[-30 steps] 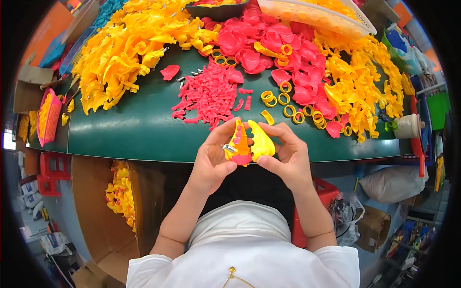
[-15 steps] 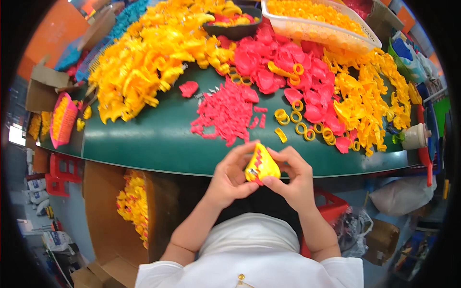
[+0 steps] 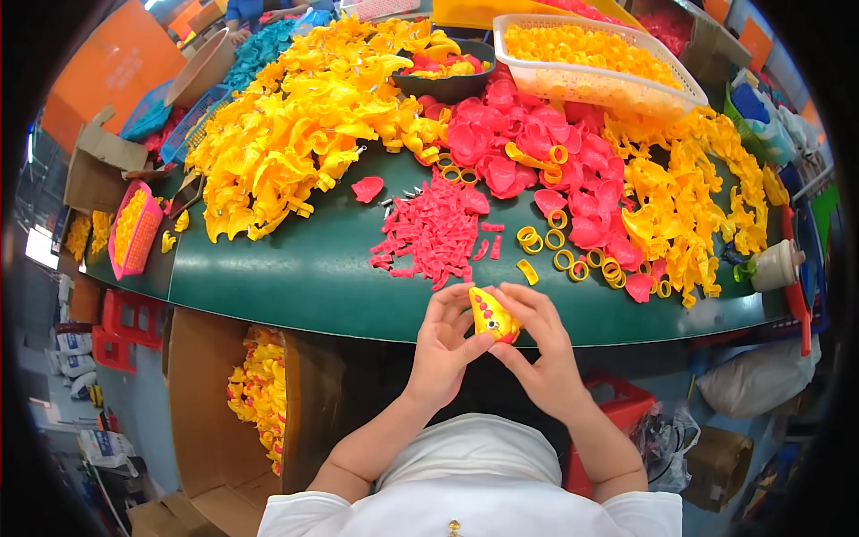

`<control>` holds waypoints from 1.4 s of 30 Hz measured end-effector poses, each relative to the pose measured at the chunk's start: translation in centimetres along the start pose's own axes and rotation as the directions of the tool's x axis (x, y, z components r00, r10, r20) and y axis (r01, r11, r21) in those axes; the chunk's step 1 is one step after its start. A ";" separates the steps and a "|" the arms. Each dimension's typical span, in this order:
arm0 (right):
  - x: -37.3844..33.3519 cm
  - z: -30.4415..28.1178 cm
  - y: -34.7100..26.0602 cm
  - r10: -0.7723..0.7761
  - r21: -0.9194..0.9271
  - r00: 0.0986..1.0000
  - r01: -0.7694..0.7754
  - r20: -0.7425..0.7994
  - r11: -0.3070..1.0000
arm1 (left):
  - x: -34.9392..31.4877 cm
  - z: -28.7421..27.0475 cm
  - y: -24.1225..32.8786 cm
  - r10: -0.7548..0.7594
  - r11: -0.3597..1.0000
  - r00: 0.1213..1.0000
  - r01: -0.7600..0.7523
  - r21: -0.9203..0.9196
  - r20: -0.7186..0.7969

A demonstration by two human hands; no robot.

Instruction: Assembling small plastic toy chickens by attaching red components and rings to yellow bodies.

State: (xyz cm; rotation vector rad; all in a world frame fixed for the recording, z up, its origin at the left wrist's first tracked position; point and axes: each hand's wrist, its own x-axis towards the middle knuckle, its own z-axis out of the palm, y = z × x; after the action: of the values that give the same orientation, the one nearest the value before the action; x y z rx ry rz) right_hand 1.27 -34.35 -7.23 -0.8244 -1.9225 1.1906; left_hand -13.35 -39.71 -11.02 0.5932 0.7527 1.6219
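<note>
Just off the table's near edge, my left hand (image 3: 443, 347) and my right hand (image 3: 544, 351) hold a small yellow plastic toy piece (image 3: 491, 313) between their fingertips. It is pointed at one end, with a row of red bumps and a dark and white spot like an eye. Both thumbs press at its near end; my fingers hide its sides. Straight ahead of my hands lies a heap of small pink plastic strips (image 3: 434, 224). Loose yellow rings (image 3: 564, 259) and a short curved yellow piece (image 3: 528, 271) lie to the right of it.
On the green table (image 3: 268, 291), yellow molded parts (image 3: 277, 143) are heaped at left, pink shells (image 3: 537, 134) in the middle, more yellow parts (image 3: 676, 201) at right. A white basket (image 3: 608, 85) and dark bowl (image 3: 447, 85) stand behind. A cardboard box (image 3: 201, 403) sits below left.
The toy piece has turned in my fingers: a red zigzag faced up before, and now the red bumps and eye-like spot show. The whole view has shifted slightly.
</note>
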 end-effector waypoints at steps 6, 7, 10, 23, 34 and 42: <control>-1.2 -1.0 2.3 0.014 0.202 0.996 -0.031 0.088 0.979 | 0.2 -1.0 0.1 -0.131 0.991 0.987 0.128 0.037 0.089; -1.1 -1.0 2.9 0.017 0.382 0.997 -0.047 0.082 0.923 | 0.1 -0.8 -0.2 -0.088 0.995 0.992 0.083 0.050 0.089; -0.9 -0.5 3.0 0.058 0.531 0.998 -0.060 0.020 0.845 | 1.0 -0.5 -0.8 0.134 0.965 0.987 -0.151 0.212 0.092; -0.2 -0.1 3.6 0.060 0.565 0.992 0.016 -0.115 0.825 | 1.8 -0.2 -0.6 0.257 0.894 0.959 -0.283 0.348 0.118; -2.2 -1.0 4.0 0.060 0.306 0.992 -0.024 -0.107 0.952 | 1.7 0.4 -1.0 0.176 0.901 0.964 -0.240 0.361 0.201; -2.8 -7.5 8.1 0.283 0.690 0.894 0.040 -0.348 0.723 | 8.1 3.8 -1.8 0.245 0.051 0.839 -0.511 0.858 0.485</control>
State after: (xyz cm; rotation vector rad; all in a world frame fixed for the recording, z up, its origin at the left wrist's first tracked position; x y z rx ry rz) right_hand 10.21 -30.19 -12.92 -0.7235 -0.9425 1.5063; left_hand -10.88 -30.98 -10.08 2.1009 1.6050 1.2412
